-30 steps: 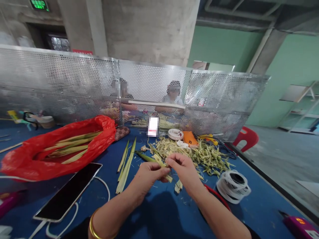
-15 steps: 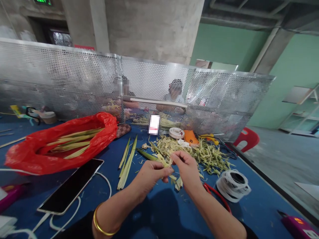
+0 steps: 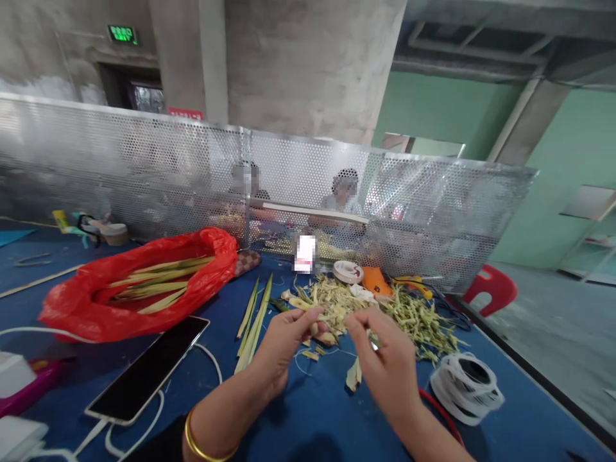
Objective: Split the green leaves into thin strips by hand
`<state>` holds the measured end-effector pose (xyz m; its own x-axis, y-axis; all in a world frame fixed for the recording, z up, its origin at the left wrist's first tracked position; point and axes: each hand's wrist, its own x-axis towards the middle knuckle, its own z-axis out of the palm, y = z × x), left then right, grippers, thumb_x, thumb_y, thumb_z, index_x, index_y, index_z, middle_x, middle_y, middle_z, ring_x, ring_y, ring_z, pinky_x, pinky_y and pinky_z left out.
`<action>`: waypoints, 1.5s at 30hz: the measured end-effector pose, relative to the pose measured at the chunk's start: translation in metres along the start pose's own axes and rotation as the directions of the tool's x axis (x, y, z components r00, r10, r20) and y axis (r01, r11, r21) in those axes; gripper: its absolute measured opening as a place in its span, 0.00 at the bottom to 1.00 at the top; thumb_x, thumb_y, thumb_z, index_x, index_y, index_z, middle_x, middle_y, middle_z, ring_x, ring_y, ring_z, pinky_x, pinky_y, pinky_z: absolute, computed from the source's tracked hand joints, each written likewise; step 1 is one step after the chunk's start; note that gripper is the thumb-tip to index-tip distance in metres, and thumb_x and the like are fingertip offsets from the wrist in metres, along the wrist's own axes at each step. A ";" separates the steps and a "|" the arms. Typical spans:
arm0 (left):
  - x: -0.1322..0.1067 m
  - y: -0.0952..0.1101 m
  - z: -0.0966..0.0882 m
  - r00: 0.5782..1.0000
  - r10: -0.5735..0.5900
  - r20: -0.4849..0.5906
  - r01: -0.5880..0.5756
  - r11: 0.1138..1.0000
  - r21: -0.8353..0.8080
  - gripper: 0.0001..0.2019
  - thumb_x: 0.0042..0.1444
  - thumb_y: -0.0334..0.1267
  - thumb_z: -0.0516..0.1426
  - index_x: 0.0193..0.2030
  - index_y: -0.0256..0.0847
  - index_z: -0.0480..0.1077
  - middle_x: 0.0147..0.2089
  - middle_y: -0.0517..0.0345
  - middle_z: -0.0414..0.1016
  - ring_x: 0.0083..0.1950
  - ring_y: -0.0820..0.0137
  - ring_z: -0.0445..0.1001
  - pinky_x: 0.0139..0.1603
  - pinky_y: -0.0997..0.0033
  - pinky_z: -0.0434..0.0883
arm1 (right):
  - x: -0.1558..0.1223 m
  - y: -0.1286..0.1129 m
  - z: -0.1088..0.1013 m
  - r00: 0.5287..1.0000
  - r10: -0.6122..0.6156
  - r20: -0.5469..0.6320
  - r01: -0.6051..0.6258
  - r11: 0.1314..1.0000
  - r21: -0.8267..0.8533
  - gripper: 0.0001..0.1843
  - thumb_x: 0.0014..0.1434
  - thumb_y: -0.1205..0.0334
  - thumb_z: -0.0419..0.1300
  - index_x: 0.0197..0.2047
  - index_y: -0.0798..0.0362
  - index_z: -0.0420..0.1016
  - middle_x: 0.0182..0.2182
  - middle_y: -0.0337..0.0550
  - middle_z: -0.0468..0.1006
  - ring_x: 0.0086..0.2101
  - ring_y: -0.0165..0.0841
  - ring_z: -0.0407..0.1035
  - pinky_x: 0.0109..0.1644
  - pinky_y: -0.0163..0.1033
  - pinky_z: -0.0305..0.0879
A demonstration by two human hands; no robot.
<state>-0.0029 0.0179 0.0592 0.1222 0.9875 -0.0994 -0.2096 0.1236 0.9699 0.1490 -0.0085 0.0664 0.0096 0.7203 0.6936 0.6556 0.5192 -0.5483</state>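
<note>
My left hand [image 3: 283,343] is closed in a pinch on a short folded piece of green-yellow leaf strip [image 3: 320,332] over the blue table [image 3: 308,410]. My right hand [image 3: 387,366] is a little to the right, fingers pinched together; a thin white thread [image 3: 332,353] seems to run from it toward the strip. A cut leaf scrap [image 3: 353,378] lies on the cloth between the hands. Behind them is a pile of shredded leaf trimmings [image 3: 385,305].
A red plastic bag [image 3: 129,289] holding long leaf stalks lies at left, with a phone [image 3: 147,369] on a white cable in front of it. Loose leaf strips [image 3: 253,321] lie mid-table. A white spool [image 3: 469,378] sits at right. A perforated metal screen [image 3: 289,186] has people behind it.
My hands have drawn apart: the right hand moved right and toward me, the left stayed with the strip. The camera tilted up slightly.
</note>
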 end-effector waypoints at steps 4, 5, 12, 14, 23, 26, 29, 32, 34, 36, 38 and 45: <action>-0.002 0.005 -0.001 0.993 0.036 0.108 -0.021 0.990 -0.138 0.13 0.39 0.40 0.66 0.30 0.34 0.76 0.31 0.52 0.77 0.37 0.68 0.73 0.42 0.71 0.66 | -0.014 -0.009 0.018 0.964 0.070 0.255 -0.081 0.996 0.034 0.12 0.58 0.57 0.55 0.25 0.51 0.71 0.25 0.41 0.73 0.28 0.34 0.66 0.34 0.36 0.58; -0.003 0.005 -0.001 0.990 0.043 0.133 -0.025 0.991 -0.134 0.12 0.39 0.39 0.66 0.29 0.34 0.76 0.30 0.53 0.77 0.36 0.68 0.73 0.40 0.72 0.67 | -0.016 -0.010 0.023 0.959 0.097 0.265 -0.123 0.989 0.082 0.11 0.58 0.57 0.55 0.26 0.51 0.72 0.27 0.42 0.74 0.30 0.34 0.66 0.35 0.36 0.58; -0.004 -0.001 0.002 0.993 0.029 0.116 -0.008 0.984 -0.178 0.11 0.39 0.38 0.66 0.28 0.33 0.74 0.28 0.54 0.76 0.32 0.70 0.72 0.35 0.73 0.67 | -0.020 -0.003 0.037 0.899 0.340 0.276 -0.418 0.855 0.306 0.11 0.55 0.56 0.57 0.28 0.53 0.74 0.24 0.41 0.74 0.27 0.34 0.65 0.33 0.36 0.60; -0.004 0.000 0.003 0.994 0.023 0.111 -0.001 0.981 -0.194 0.12 0.38 0.39 0.67 0.28 0.33 0.74 0.27 0.54 0.75 0.29 0.71 0.71 0.30 0.74 0.67 | -0.019 -0.001 0.038 0.873 0.388 0.296 -0.481 0.785 0.390 0.11 0.53 0.55 0.59 0.27 0.54 0.74 0.23 0.41 0.74 0.27 0.34 0.65 0.34 0.36 0.60; -0.006 0.003 0.006 0.992 0.065 0.104 -0.050 0.988 -0.147 0.11 0.39 0.39 0.66 0.26 0.33 0.72 0.22 0.58 0.70 0.20 0.76 0.63 0.18 0.77 0.61 | -0.019 -0.010 0.042 0.792 0.465 0.395 -0.600 0.476 0.643 0.14 0.50 0.54 0.62 0.21 0.56 0.71 0.19 0.38 0.70 0.25 0.30 0.62 0.35 0.35 0.59; -0.005 0.003 0.004 0.993 0.078 0.089 -0.064 0.986 -0.156 0.11 0.41 0.40 0.65 0.26 0.32 0.73 0.23 0.55 0.72 0.20 0.73 0.66 0.20 0.74 0.64 | -0.020 -0.013 0.038 0.839 0.412 0.354 -0.536 0.518 0.666 0.18 0.51 0.54 0.61 0.17 0.55 0.67 0.19 0.38 0.69 0.27 0.30 0.62 0.36 0.34 0.57; -0.005 0.004 0.003 0.995 0.085 0.048 -0.078 0.986 -0.146 0.10 0.43 0.39 0.64 0.26 0.31 0.75 0.26 0.52 0.74 0.25 0.71 0.70 0.27 0.73 0.68 | -0.020 -0.015 0.035 0.849 0.405 0.340 -0.521 0.535 0.665 0.18 0.50 0.55 0.62 0.16 0.54 0.65 0.19 0.37 0.67 0.27 0.29 0.60 0.34 0.33 0.56; -0.007 0.006 0.003 0.996 0.082 0.018 -0.079 0.988 -0.134 0.10 0.42 0.38 0.65 0.27 0.31 0.76 0.25 0.53 0.74 0.25 0.73 0.70 0.27 0.75 0.68 | -0.019 -0.014 0.035 0.847 0.400 0.350 -0.527 0.542 0.655 0.17 0.49 0.54 0.63 0.17 0.55 0.66 0.18 0.37 0.66 0.25 0.29 0.60 0.33 0.33 0.56; -0.008 0.006 0.004 0.996 0.083 0.027 -0.078 0.988 -0.130 0.11 0.41 0.39 0.65 0.27 0.31 0.76 0.23 0.54 0.73 0.22 0.74 0.68 0.23 0.75 0.66 | -0.019 -0.012 0.037 0.839 0.402 0.366 -0.539 0.531 0.654 0.17 0.48 0.51 0.63 0.19 0.55 0.68 0.18 0.37 0.67 0.25 0.29 0.61 0.33 0.34 0.57; -0.008 0.005 0.006 0.995 0.090 0.040 -0.084 0.989 -0.119 0.12 0.40 0.40 0.66 0.26 0.32 0.76 0.22 0.55 0.73 0.20 0.75 0.66 0.20 0.76 0.64 | -0.017 -0.010 0.041 0.829 0.417 0.374 -0.556 0.533 0.638 0.18 0.49 0.48 0.62 0.22 0.56 0.70 0.19 0.38 0.68 0.25 0.30 0.62 0.33 0.35 0.58; -0.007 0.004 0.006 0.995 0.091 0.050 -0.085 0.991 -0.107 0.13 0.38 0.42 0.66 0.25 0.32 0.75 0.21 0.55 0.73 0.19 0.75 0.65 0.19 0.76 0.63 | -0.016 -0.008 0.043 0.829 0.425 0.362 -0.556 0.564 0.611 0.20 0.50 0.46 0.61 0.21 0.56 0.70 0.18 0.39 0.69 0.24 0.31 0.63 0.33 0.35 0.58; -0.008 0.004 0.005 0.998 0.070 0.004 -0.067 0.971 -0.231 0.13 0.37 0.41 0.67 0.27 0.33 0.76 0.26 0.53 0.75 0.25 0.71 0.70 0.22 0.75 0.66 | -0.021 -0.004 0.044 0.901 0.348 0.259 -0.433 0.680 0.592 0.21 0.52 0.49 0.60 0.16 0.55 0.68 0.18 0.40 0.68 0.24 0.30 0.62 0.30 0.34 0.57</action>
<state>0.0005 0.0101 0.0648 0.1106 0.9934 -0.0303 -0.4356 0.0758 0.8970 0.1128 -0.0052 0.0339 0.0417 0.9488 0.3130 -0.0052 0.3135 -0.9496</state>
